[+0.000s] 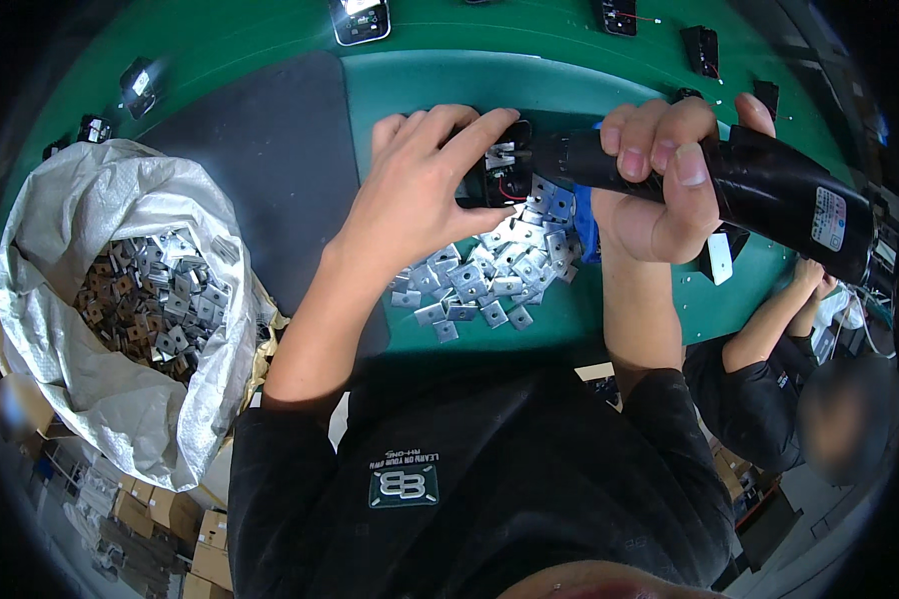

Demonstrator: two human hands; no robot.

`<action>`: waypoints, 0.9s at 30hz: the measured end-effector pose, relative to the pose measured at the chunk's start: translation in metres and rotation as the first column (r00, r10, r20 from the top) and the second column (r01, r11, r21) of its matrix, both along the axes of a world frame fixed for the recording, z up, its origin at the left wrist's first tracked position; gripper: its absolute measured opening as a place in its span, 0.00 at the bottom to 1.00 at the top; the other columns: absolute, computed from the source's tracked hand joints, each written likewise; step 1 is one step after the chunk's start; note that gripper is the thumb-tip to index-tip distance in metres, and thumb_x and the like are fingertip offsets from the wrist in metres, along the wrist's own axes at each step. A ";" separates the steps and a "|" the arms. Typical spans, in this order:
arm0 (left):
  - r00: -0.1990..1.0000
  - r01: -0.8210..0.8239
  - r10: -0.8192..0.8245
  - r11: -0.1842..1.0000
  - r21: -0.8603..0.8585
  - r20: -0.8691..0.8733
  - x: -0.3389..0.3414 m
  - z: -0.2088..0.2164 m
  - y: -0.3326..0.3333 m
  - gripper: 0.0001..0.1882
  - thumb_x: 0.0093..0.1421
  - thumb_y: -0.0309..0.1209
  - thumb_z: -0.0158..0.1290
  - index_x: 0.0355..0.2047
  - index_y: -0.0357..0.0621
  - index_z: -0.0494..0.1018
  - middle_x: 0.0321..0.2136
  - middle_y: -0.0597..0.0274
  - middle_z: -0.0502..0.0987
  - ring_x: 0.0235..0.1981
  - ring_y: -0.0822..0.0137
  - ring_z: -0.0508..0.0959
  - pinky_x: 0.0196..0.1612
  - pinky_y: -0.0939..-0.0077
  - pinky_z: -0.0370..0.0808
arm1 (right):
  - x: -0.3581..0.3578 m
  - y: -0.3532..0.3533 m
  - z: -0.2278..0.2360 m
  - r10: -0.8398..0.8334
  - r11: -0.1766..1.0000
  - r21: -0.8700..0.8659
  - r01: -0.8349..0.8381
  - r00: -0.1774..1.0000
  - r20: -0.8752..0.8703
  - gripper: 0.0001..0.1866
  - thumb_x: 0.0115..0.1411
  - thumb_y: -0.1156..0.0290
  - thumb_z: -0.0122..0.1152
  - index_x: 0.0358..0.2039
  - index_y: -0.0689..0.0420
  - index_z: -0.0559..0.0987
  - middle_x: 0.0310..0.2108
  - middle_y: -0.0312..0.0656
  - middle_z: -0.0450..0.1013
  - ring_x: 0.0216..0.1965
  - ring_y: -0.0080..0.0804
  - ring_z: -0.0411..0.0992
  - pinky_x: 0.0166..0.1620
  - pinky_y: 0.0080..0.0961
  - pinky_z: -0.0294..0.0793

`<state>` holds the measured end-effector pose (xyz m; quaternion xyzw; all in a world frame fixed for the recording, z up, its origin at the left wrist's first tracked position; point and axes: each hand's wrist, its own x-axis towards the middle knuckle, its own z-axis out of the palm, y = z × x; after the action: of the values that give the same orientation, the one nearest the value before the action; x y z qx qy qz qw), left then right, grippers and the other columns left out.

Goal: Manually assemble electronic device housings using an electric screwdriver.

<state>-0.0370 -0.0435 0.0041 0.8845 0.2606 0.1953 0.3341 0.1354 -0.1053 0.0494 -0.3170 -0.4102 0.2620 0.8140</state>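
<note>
My left hand is closed around a small black plastic housing, thumb at its near side and fingers over its far side. Inside the housing sit a silver metal piece and a thin red wire. My right hand wraps around a black electric screwdriver, held almost level. The screwdriver's tip points left into the housing, close to the metal piece; exact contact cannot be made out. Just below both hands, a loose pile of small square metal plates with holes lies on the green table.
A white woven sack of metal plates stands at the left, beside a dark grey mat. Something blue lies by my right wrist. Several black housings sit along the far side. A co-worker is at the right.
</note>
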 end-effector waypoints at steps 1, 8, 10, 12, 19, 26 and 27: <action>1.000 0.001 -0.001 1.000 -0.002 -0.002 0.000 0.000 0.000 0.42 0.37 0.41 0.70 0.56 0.51 0.71 0.46 0.58 0.74 0.49 0.57 0.73 0.54 0.62 0.62 | 0.000 0.000 0.000 0.014 1.000 0.005 -0.014 1.000 0.012 0.32 0.57 0.77 0.61 0.60 0.55 0.58 0.21 0.39 0.68 0.18 0.27 0.67 0.27 0.30 0.73; 1.000 -0.005 0.005 1.000 -0.004 -0.007 0.000 0.000 0.001 0.41 0.37 0.41 0.70 0.56 0.52 0.72 0.46 0.58 0.74 0.48 0.58 0.73 0.53 0.63 0.62 | 0.001 -0.002 0.001 0.025 1.000 0.004 -0.025 0.999 0.029 0.32 0.57 0.77 0.61 0.59 0.55 0.58 0.22 0.38 0.67 0.19 0.27 0.67 0.27 0.31 0.73; 1.000 0.000 0.000 1.000 -0.020 -0.007 0.000 0.002 0.002 0.41 0.37 0.41 0.70 0.56 0.52 0.72 0.46 0.58 0.74 0.48 0.59 0.73 0.53 0.64 0.62 | 0.002 -0.002 0.000 0.002 1.000 -0.013 -0.002 1.000 0.021 0.32 0.57 0.76 0.61 0.59 0.55 0.58 0.22 0.38 0.67 0.19 0.27 0.67 0.27 0.31 0.73; 1.000 -0.002 0.002 1.000 -0.028 -0.002 -0.001 0.000 0.003 0.41 0.37 0.41 0.70 0.56 0.52 0.72 0.46 0.58 0.74 0.48 0.59 0.73 0.53 0.64 0.62 | 0.003 -0.001 -0.001 0.009 1.000 -0.012 -0.009 1.000 0.028 0.32 0.57 0.75 0.62 0.59 0.55 0.58 0.22 0.38 0.67 0.19 0.27 0.67 0.27 0.31 0.73; 1.000 -0.002 0.002 0.998 -0.058 -0.003 -0.001 0.002 0.004 0.40 0.37 0.40 0.69 0.55 0.52 0.73 0.46 0.58 0.75 0.48 0.60 0.74 0.53 0.64 0.62 | 0.004 -0.003 0.000 0.032 0.999 -0.027 -0.032 0.999 0.034 0.30 0.57 0.75 0.62 0.57 0.53 0.59 0.23 0.37 0.67 0.20 0.28 0.67 0.28 0.31 0.73; 1.000 -0.019 0.020 0.998 -0.051 0.012 0.000 0.003 0.001 0.39 0.36 0.40 0.68 0.54 0.52 0.74 0.44 0.58 0.76 0.47 0.59 0.74 0.52 0.64 0.62 | -0.006 -0.002 -0.001 0.105 0.994 0.027 -0.106 0.994 0.025 0.24 0.56 0.82 0.61 0.48 0.52 0.60 0.22 0.37 0.67 0.20 0.27 0.67 0.28 0.32 0.73; 1.000 -0.024 0.024 0.999 -0.047 0.003 -0.002 0.003 0.000 0.39 0.36 0.40 0.68 0.54 0.51 0.74 0.43 0.58 0.76 0.47 0.59 0.74 0.52 0.64 0.63 | -0.008 -0.003 -0.003 0.102 0.994 0.021 -0.103 0.994 0.034 0.24 0.55 0.83 0.61 0.47 0.52 0.60 0.22 0.38 0.67 0.20 0.27 0.67 0.28 0.32 0.73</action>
<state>-0.0385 -0.0432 0.0075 0.8730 0.2752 0.1946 0.3527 0.1278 -0.1082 0.0465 -0.2904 -0.4424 0.2934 0.7962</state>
